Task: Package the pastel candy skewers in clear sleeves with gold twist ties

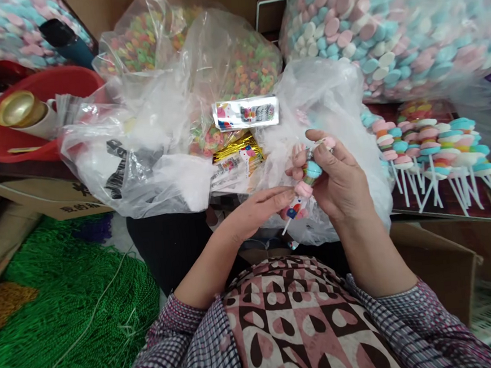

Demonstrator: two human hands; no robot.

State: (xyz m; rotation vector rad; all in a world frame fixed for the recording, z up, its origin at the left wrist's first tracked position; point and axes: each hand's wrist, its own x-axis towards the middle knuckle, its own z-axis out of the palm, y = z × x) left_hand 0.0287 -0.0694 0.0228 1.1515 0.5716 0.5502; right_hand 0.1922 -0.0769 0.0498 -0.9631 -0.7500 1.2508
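A marshmallow lollipop (311, 170) in a printed clear wrapper is held tilted between my hands, its white stick pointing down toward me. My right hand (340, 168) is closed round its upper part, thumb pressed on the wrapper. The fingers of my left hand (268, 205) are closed at the lower end, by the pink marshmallow and the stick. Just beyond my hands lies a stack of silver printed wrappers (246, 113). Gold twist ties (238, 149) and more printed wrappers (231, 172) lie left of my hands.
Finished-looking marshmallow lollipops (433, 146) lie in rows on a board at the right. Large bags of marshmallows (386, 31) and ring-shaped gummies (248, 64) stand behind. A red basin (79, 78) with a cup and a gold bowl (21, 109) is left. Green cords (88, 293) cover the floor.
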